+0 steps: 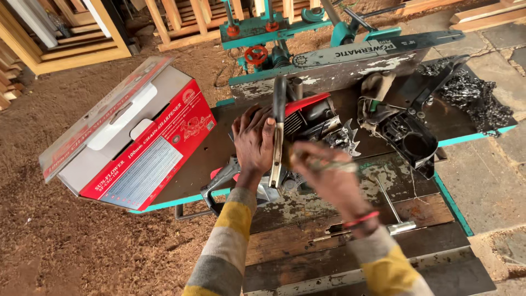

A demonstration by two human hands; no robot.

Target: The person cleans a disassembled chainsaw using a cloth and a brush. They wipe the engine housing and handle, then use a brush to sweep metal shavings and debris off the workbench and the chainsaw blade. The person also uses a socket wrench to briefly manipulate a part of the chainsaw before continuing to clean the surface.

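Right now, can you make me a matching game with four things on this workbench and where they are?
Things:
1. red and white box
2. loose saw chain
3. black cover
4. left hand

Places:
A. far right end of the bench
B. resting on the chainsaw body
C. left end of the bench, lid open
D. right of the chainsaw body

Pairs: 1-C, 2-A, 3-D, 4-B

Both arms reaching forward from the near edge, in sleeves striped yellow and grey. Left hand [253,143] laid palm down, fingers spread and pointing far. Right hand [329,174] just beside it, blurred, fingers curled in a loose grip, red band around wrist.
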